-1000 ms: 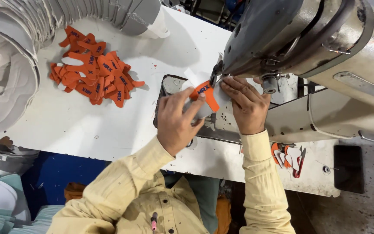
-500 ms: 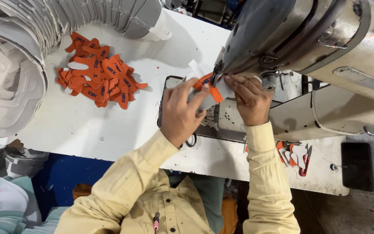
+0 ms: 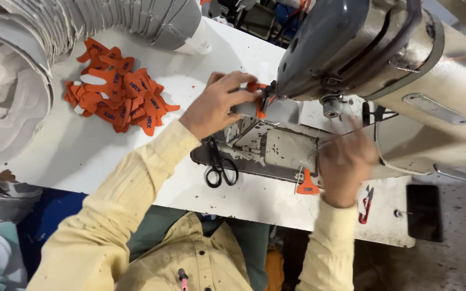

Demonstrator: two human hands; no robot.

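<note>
The orange piece [image 3: 257,98] sits under the head of the sewing machine [image 3: 362,48], pinched at its near edge by the left hand [image 3: 218,105], fingers closed on it. It looks thin, light and limp, best held flat by its edges. The right hand [image 3: 346,164] is blurred; I cannot tell its grip. More orange pieces [image 3: 115,99] lie heaped on the counter [image 3: 82,156], scissors [image 3: 219,167] near.
</note>
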